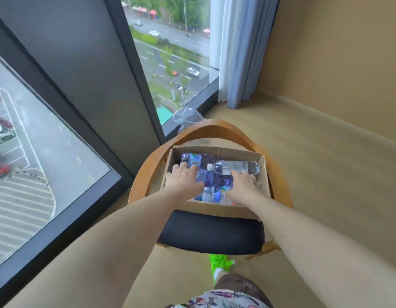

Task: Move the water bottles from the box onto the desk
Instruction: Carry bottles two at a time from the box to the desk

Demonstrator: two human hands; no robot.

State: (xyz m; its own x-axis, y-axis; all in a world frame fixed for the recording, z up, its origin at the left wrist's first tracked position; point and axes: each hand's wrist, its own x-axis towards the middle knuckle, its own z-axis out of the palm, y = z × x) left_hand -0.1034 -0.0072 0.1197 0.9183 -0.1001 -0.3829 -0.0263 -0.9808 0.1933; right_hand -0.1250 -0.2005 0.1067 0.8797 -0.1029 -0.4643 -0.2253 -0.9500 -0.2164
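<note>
Both hands are down in the cardboard box (214, 206), which sits on the dark seat of a wooden armchair (211, 233) next to the window (48, 152).

- Left hand (183, 180): fingers spread over the purple-labelled bottle (192, 160) at the box's far left. Contact looks likely; whether the fingers wrap it, cannot tell.
- Right hand (242, 187): fingers reach toward and under the clear bottle with the white cap (234, 167), which lies on its side across the far right. A closed grip is not visible either.
- More water bottles (211, 194) lie flat, packed between the two wrists. Exact count is unclear.
- The desk is not in view, so every bottle is in the box and none is moved yet.

Risks, my read:
- Bottles are jumbled and overlapping. Pulling one out could drag or roll a neighbour, which then knocks the box wall.
- The box takes up only the back part of the seat. A sideways tug from two hands at once could slide it toward the chair edge.
- Thin plastic is slick and crushes, so a loose one-hand grip may slip on lift.
- The desk is out of sight, meaning a turn while carrying. The green shoe (219, 263) is close to the chair leg, so there is a trip or bump risk.
</note>
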